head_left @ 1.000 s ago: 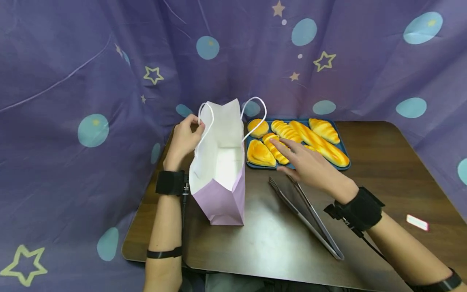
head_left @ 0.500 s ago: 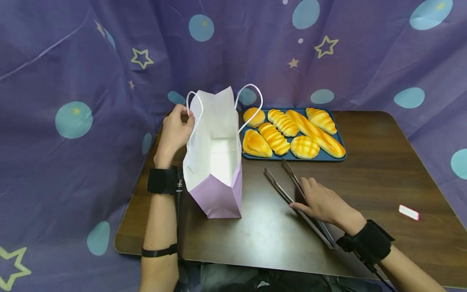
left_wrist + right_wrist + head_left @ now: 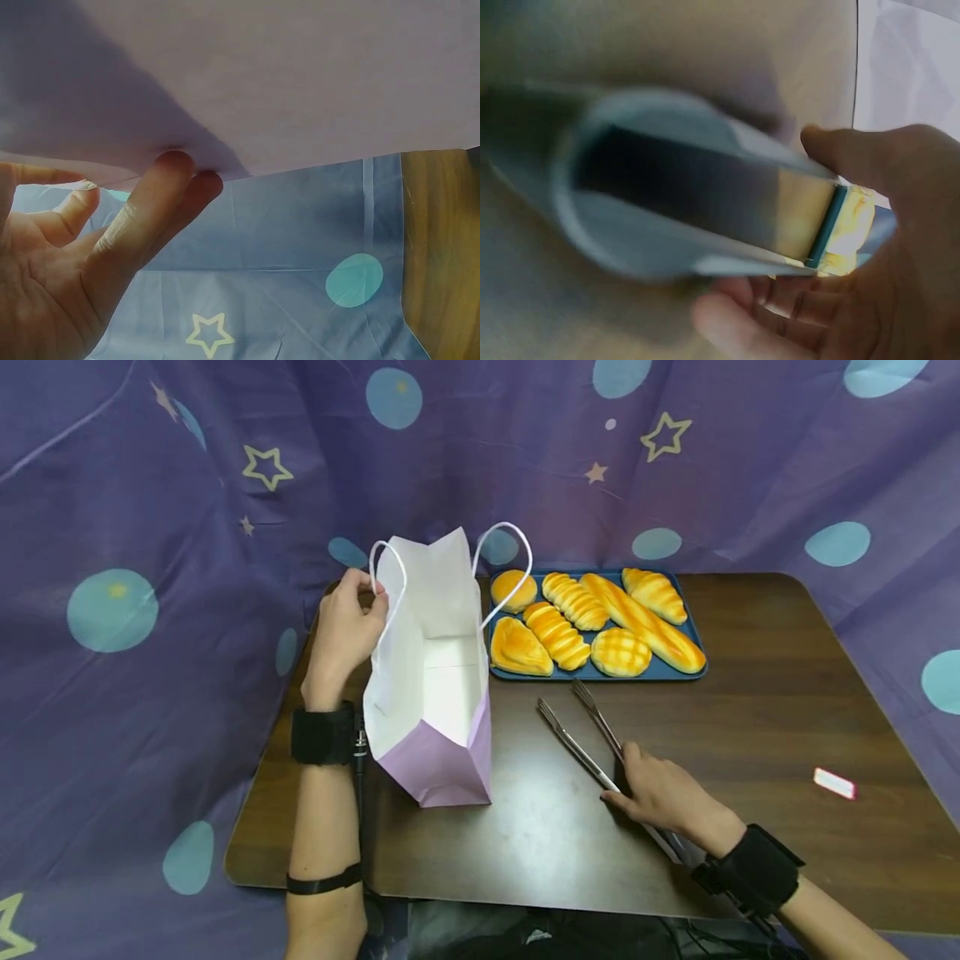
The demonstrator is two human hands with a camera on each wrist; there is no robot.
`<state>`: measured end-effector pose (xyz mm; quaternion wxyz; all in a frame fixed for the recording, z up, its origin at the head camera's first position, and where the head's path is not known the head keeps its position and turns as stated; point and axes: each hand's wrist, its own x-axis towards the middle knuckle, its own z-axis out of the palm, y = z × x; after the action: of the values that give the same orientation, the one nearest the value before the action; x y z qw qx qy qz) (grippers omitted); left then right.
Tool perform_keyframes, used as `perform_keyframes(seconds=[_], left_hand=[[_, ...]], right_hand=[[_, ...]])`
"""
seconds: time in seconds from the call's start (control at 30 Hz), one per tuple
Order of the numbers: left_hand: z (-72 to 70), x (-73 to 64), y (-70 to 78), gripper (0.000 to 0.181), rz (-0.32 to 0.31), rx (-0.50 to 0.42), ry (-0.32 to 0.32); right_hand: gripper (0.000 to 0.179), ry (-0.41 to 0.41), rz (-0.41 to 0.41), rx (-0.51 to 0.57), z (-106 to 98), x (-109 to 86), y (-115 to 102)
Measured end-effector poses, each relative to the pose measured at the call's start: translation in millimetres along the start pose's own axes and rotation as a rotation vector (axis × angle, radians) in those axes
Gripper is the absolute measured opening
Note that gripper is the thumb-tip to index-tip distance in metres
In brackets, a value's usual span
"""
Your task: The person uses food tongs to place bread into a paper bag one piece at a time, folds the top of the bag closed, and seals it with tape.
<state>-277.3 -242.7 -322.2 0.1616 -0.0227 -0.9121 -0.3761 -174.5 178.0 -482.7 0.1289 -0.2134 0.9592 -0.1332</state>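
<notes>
On the left of the table stands a lilac paper bag (image 3: 452,768), its white inside (image 3: 450,681) visible and its two white cord handles upright. My left hand (image 3: 345,631) pinches the bag's left rim near one handle. In the left wrist view, fingers (image 3: 154,206) lie against the bag's side. Metal tongs (image 3: 576,748) lie slanted over the table, their tips spread apart just before the bread tray. My right hand (image 3: 671,793) grips the tongs' arms from above, thumb on one side and fingers curled on the other, as the right wrist view shows.
A blue tray (image 3: 665,671) at the back holds several breads, among them a round grid-topped bun (image 3: 621,652) and a long loaf (image 3: 645,625). A small white tag with a pink edge (image 3: 835,783) lies at the right. A purple curtain (image 3: 480,460) hangs behind the table.
My right hand has come down from over the bread tray to the tongs and taken hold of them. The left hand keeps its place at the bag's rim. The head view has shifted slightly.
</notes>
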Motion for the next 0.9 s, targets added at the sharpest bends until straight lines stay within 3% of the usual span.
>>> perform_keyframes(seconds=[0.43,0.9], left_hand=[[-2.5,-1.0,-3.2,0.020,-0.012,-0.012,-0.004],[-3.6,-1.2,-2.8,0.019,-0.019,-0.012,-0.009]], right_hand=[[0.037,0.040,0.060,0.080,-2,6.5,4],[0.058,0.221,-0.053,-0.054,-31,26.4,7]])
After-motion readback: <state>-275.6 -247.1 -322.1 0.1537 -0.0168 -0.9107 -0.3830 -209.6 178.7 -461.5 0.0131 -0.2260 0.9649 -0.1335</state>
